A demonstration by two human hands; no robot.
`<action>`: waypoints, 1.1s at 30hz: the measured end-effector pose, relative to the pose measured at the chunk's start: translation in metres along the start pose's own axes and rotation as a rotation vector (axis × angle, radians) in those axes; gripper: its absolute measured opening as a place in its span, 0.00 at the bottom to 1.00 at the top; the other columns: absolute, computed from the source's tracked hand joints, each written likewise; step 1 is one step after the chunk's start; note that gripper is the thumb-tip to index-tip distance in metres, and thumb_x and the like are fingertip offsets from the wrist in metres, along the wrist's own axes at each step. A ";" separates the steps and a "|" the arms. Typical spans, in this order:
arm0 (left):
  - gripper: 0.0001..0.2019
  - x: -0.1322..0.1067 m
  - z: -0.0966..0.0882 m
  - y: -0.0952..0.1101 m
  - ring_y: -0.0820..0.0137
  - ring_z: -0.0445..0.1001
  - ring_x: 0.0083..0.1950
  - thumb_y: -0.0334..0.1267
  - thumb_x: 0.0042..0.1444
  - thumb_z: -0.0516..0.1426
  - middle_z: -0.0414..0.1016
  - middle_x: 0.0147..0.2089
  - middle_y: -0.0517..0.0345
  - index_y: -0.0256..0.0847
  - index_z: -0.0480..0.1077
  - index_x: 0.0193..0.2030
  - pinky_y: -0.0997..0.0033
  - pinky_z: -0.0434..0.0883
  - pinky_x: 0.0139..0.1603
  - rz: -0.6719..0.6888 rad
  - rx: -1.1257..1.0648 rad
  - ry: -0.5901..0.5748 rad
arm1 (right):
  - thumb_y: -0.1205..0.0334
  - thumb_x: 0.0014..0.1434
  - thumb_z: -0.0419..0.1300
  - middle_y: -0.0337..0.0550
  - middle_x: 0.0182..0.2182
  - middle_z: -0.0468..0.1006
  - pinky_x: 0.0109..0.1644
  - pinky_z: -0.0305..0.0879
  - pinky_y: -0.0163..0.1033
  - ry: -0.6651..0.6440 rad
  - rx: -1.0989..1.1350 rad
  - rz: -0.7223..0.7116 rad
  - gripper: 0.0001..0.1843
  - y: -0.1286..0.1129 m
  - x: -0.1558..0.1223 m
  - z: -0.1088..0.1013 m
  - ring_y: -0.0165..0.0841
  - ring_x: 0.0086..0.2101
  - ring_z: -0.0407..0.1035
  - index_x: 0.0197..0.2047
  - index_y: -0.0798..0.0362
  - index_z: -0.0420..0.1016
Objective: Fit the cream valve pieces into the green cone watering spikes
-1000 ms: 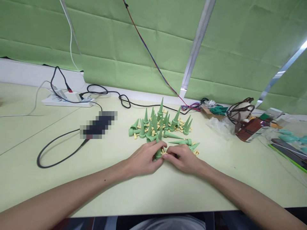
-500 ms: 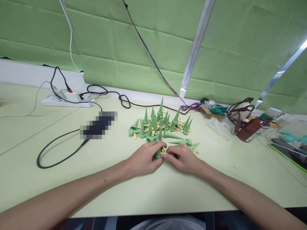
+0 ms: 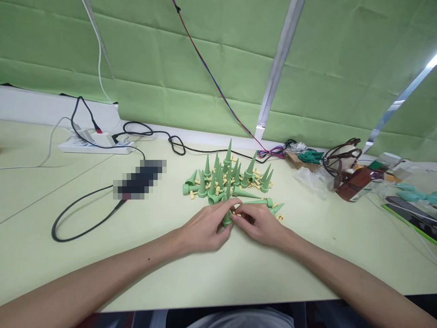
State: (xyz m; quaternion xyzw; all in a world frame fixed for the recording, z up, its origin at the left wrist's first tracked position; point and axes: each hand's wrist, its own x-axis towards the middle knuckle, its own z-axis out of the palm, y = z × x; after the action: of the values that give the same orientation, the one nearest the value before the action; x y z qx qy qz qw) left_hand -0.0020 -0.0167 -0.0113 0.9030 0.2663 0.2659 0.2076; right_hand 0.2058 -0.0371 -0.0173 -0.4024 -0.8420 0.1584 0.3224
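Observation:
My left hand point(image 3: 205, 227) is closed round a green plastic cone spike point(image 3: 226, 217) held upright just above the table. My right hand point(image 3: 261, 223) pinches at the base of that same spike, fingertips pressed together on a small yellow piece I can barely see. Just beyond the hands lies a pile of several green cone spikes point(image 3: 227, 180) with small yellow pieces point(image 3: 254, 184) scattered among them. One spike point(image 3: 257, 202) lies on its side right behind my right hand.
A white power strip point(image 3: 97, 145) with black cables point(image 3: 78, 218) sits at the back left. A blurred dark device point(image 3: 139, 179) lies left of the pile. At the right are a brown-strapped bag point(image 3: 344, 171), clear plastic wrap point(image 3: 312, 180) and a green-edged tablet point(image 3: 409, 216).
Both hands have shifted slightly forward toward the pile, and the spike is raised a little. The grip on it is the same.

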 end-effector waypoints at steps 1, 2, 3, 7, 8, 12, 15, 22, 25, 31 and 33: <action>0.30 0.000 0.000 0.000 0.68 0.73 0.32 0.29 0.58 0.53 0.74 0.33 0.61 0.44 0.56 0.68 0.70 0.69 0.38 0.004 0.002 -0.010 | 0.61 0.69 0.56 0.36 0.23 0.70 0.30 0.56 0.33 0.000 0.002 -0.004 0.13 0.000 0.000 0.000 0.27 0.24 0.60 0.32 0.54 0.72; 0.30 0.000 -0.001 0.000 0.68 0.73 0.31 0.29 0.58 0.52 0.74 0.33 0.62 0.44 0.55 0.68 0.70 0.69 0.38 0.005 0.003 -0.023 | 0.61 0.68 0.56 0.36 0.24 0.69 0.30 0.56 0.33 -0.001 0.004 -0.008 0.13 0.000 0.000 0.000 0.27 0.24 0.60 0.31 0.54 0.71; 0.31 0.000 -0.001 0.000 0.68 0.73 0.31 0.29 0.59 0.52 0.74 0.32 0.62 0.44 0.54 0.69 0.70 0.69 0.38 0.004 0.005 -0.037 | 0.61 0.68 0.56 0.36 0.24 0.70 0.30 0.56 0.33 -0.003 0.006 -0.011 0.13 0.001 0.000 0.000 0.27 0.24 0.60 0.31 0.54 0.71; 0.31 -0.001 -0.002 0.000 0.67 0.74 0.32 0.31 0.60 0.51 0.74 0.32 0.61 0.43 0.52 0.71 0.69 0.70 0.39 0.009 0.002 -0.071 | 0.61 0.69 0.56 0.38 0.24 0.71 0.30 0.57 0.34 -0.014 0.007 -0.026 0.14 0.001 0.000 0.000 0.28 0.24 0.61 0.30 0.54 0.71; 0.31 -0.001 -0.002 0.000 0.67 0.74 0.32 0.31 0.60 0.52 0.74 0.33 0.60 0.43 0.52 0.71 0.69 0.70 0.39 0.013 0.001 -0.072 | 0.61 0.69 0.56 0.38 0.24 0.71 0.30 0.58 0.34 -0.016 0.005 -0.032 0.14 0.001 0.000 0.000 0.28 0.24 0.61 0.30 0.54 0.71; 0.32 -0.002 -0.002 0.000 0.65 0.76 0.37 0.31 0.59 0.52 0.76 0.36 0.58 0.44 0.52 0.71 0.69 0.71 0.40 0.023 0.013 -0.073 | 0.60 0.69 0.56 0.39 0.24 0.73 0.30 0.58 0.34 -0.013 -0.002 -0.047 0.15 0.001 0.000 0.000 0.29 0.24 0.63 0.31 0.54 0.73; 0.32 -0.001 -0.003 0.001 0.65 0.76 0.38 0.30 0.60 0.52 0.77 0.41 0.56 0.45 0.51 0.71 0.69 0.70 0.39 0.040 0.040 -0.096 | 0.61 0.69 0.56 0.40 0.24 0.74 0.29 0.58 0.34 -0.023 0.005 -0.051 0.15 0.001 0.001 -0.001 0.29 0.24 0.64 0.31 0.54 0.75; 0.34 0.000 -0.004 0.002 0.65 0.76 0.40 0.29 0.59 0.53 0.76 0.53 0.55 0.49 0.49 0.70 0.68 0.69 0.39 0.069 0.087 -0.150 | 0.63 0.68 0.58 0.41 0.28 0.78 0.31 0.61 0.33 -0.038 0.043 -0.074 0.12 0.001 0.001 -0.002 0.29 0.26 0.68 0.34 0.55 0.79; 0.35 0.000 -0.004 0.001 0.64 0.76 0.44 0.29 0.59 0.53 0.74 0.57 0.55 0.50 0.47 0.71 0.67 0.70 0.42 0.084 0.082 -0.155 | 0.63 0.67 0.59 0.40 0.25 0.77 0.29 0.59 0.34 -0.031 0.038 -0.076 0.13 0.001 0.001 -0.002 0.28 0.24 0.66 0.32 0.56 0.79; 0.35 -0.001 -0.003 0.002 0.62 0.75 0.48 0.31 0.61 0.52 0.71 0.59 0.52 0.51 0.44 0.73 0.64 0.72 0.46 0.087 0.102 -0.163 | 0.64 0.67 0.58 0.39 0.23 0.75 0.29 0.56 0.34 -0.028 0.036 -0.097 0.14 -0.001 0.000 -0.002 0.27 0.23 0.63 0.30 0.55 0.78; 0.35 -0.001 -0.003 0.001 0.62 0.75 0.48 0.32 0.62 0.52 0.71 0.59 0.52 0.52 0.43 0.73 0.64 0.72 0.46 0.085 0.114 -0.161 | 0.65 0.67 0.58 0.38 0.22 0.73 0.28 0.55 0.33 -0.018 0.037 -0.110 0.15 -0.002 0.000 -0.002 0.27 0.22 0.61 0.29 0.56 0.77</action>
State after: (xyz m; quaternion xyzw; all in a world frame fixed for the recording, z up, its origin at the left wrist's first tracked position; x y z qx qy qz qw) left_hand -0.0039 -0.0171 -0.0087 0.9422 0.2247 0.1855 0.1652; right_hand 0.2057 -0.0380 -0.0149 -0.3480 -0.8626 0.1597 0.3306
